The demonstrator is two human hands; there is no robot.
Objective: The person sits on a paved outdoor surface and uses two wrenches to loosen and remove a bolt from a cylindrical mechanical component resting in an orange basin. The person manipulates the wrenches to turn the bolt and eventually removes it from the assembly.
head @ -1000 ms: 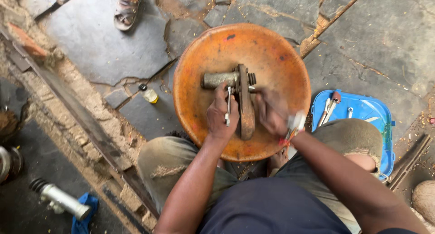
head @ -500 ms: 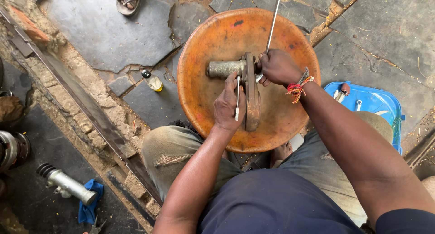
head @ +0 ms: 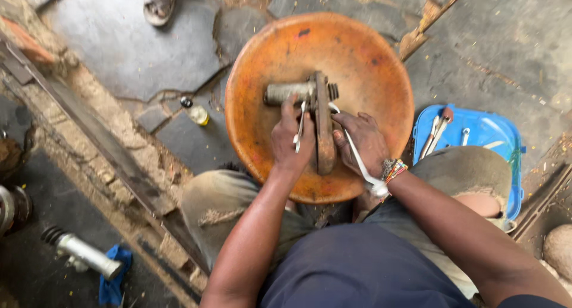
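Clearly both hands grip tools: left hand (head: pixel 292 142) closes on a small spanner (head: pixel 300 129), right hand (head: pixel 362 142) on a long wrench (head: pixel 357 162), beside the rusty metal part (head: pixel 316 114) (centred in the orange basin (head: pixel 262 69)). Counter-hold steadily; blue tray (head: pixel 506 135) at three o'clock.

Floor (head: pixel 137 51): cracked grey stone slabs. Resting directly on it: a round orange basin (head: pixel 369 51); a blue tray (head: pixel 494 129) just beside the basin, holding tools; a small yellow-capped bottle (head: pixel 196 113); a metal shock absorber (head: pixel 80 254) touching a blue rag (head: pixel 116 278).
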